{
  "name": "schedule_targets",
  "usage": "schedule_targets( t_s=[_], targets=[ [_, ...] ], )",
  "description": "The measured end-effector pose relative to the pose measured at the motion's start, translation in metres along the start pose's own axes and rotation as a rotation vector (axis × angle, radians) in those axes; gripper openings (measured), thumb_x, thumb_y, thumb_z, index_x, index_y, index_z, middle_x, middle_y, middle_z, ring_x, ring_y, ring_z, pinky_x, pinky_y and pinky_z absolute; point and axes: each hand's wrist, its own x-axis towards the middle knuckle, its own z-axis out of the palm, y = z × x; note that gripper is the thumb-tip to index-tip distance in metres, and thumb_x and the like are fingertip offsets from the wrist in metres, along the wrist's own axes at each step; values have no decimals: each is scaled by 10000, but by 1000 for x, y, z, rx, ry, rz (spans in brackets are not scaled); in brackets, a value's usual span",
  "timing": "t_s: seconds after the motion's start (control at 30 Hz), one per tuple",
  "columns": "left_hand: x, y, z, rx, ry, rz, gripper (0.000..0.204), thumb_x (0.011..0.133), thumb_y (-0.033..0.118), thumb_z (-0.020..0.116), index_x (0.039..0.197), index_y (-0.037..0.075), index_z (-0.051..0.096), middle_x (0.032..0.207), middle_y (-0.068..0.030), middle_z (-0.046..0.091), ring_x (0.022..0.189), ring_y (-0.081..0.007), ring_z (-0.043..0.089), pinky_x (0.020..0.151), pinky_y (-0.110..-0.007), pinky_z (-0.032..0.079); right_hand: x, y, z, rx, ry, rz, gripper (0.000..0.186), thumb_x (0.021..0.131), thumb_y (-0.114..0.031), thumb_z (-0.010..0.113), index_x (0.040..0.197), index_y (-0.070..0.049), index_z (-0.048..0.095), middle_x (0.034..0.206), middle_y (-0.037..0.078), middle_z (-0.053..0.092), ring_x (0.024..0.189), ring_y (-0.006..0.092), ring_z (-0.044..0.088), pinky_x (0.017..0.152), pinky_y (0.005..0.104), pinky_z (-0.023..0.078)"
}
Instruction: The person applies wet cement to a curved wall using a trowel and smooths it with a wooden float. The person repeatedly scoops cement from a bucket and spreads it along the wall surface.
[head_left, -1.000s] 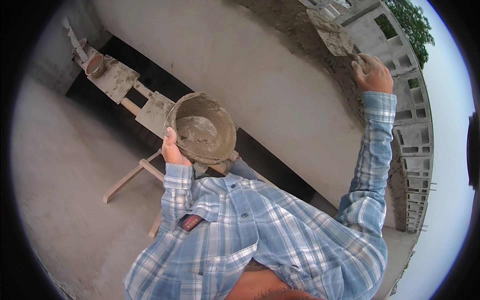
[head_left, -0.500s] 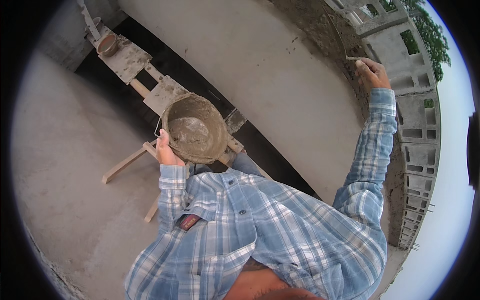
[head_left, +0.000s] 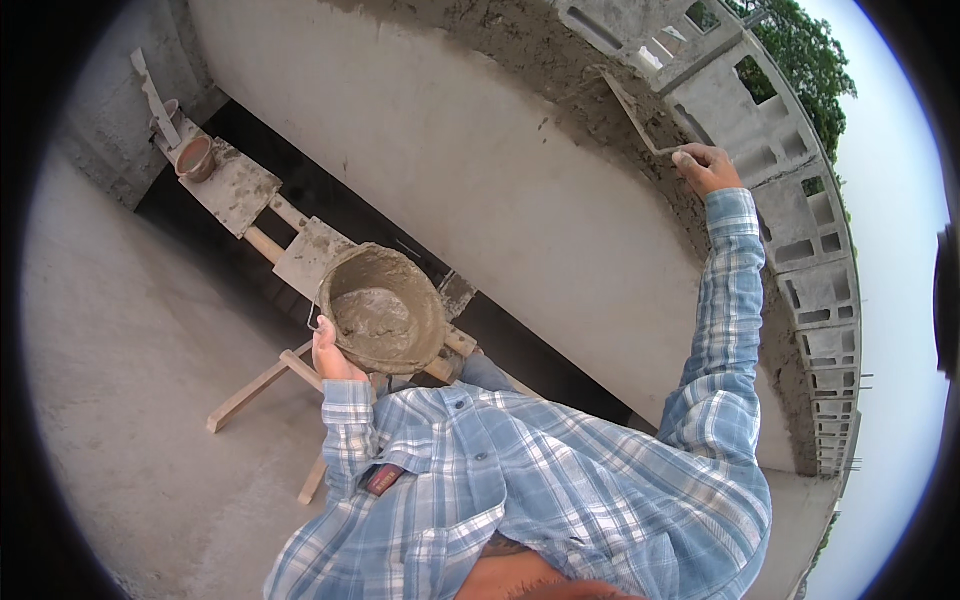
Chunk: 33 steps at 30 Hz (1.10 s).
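My left hand (head_left: 337, 353) is closed on the near-left rim of a mortar-caked bucket (head_left: 412, 283), held tilted in front of my body. Wet grey mortar (head_left: 372, 318) lies in its bottom, and its wire handle hangs by my fingers. Far out to the right, my right hand (head_left: 708, 170) grips the handle of a trowel (head_left: 632, 112). The trowel's thin blade points up and left, against or just over a band of rough, dark mortar (head_left: 520, 45) along the wall's top. Whether the blade touches the mortar, I cannot tell.
Hollow concrete blocks (head_left: 790, 205) line the wall's top at right, above a smooth plastered face (head_left: 450, 170). Mortar-stained scaffold boards (head_left: 232, 192) run below, with a small brown bucket (head_left: 196, 159) at their far end. A wooden leg (head_left: 250, 396) juts out at left. Dark gaps flank the boards.
My right hand and the trowel have moved left along the mortar band, and more of the blade shows. The view has shifted, so the bucket sits lower; my left hand keeps its hold.
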Motion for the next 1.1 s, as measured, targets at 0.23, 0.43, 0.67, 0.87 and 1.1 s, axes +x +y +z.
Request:
schedule_targets(
  t_s=[0.23,0.43,0.67,0.87,1.1],
  targets=[
    [4,1,1,-18,-18,8,459,1026,319,522,1341,-13,488,1287,-168,573,1138,-315,612,967,-471,521,-59,-87,-15,-592,516,-278,401,850,-343,692,1088,-21,720,951,200,729,920,285,703,842,375,526],
    [3,1,4,-54,-36,-9,430,1025,317,538,1311,-4,517,1266,-142,604,1157,-288,605,993,-453,501,-67,-127,-10,164,-105,-387,436,877,-348,709,1084,35,692,820,98,687,711,176,638,650,287,489],
    [4,1,10,-4,-88,-37,412,1026,297,543,1300,-10,526,1273,-149,598,1127,-277,617,983,-428,507,9,-83,16,3,-11,-115,401,887,-334,691,1099,6,711,789,86,666,704,177,628,663,310,505],
    [10,10,18,-4,-128,-24,358,1022,272,554,1267,10,559,1203,-111,634,1073,-230,636,963,-388,511,-68,-103,116,-367,-189,-524,300,835,-228,709,1068,-40,722,893,148,712,856,294,704,771,405,553],
    [7,-1,39,11,-298,-60,347,1041,270,529,1262,4,556,1215,-103,633,1109,-220,616,989,-385,493,-133,-68,330,-788,-208,-683,186,843,-201,682,927,-36,702,900,140,708,895,321,697,835,420,562]
  ],
)
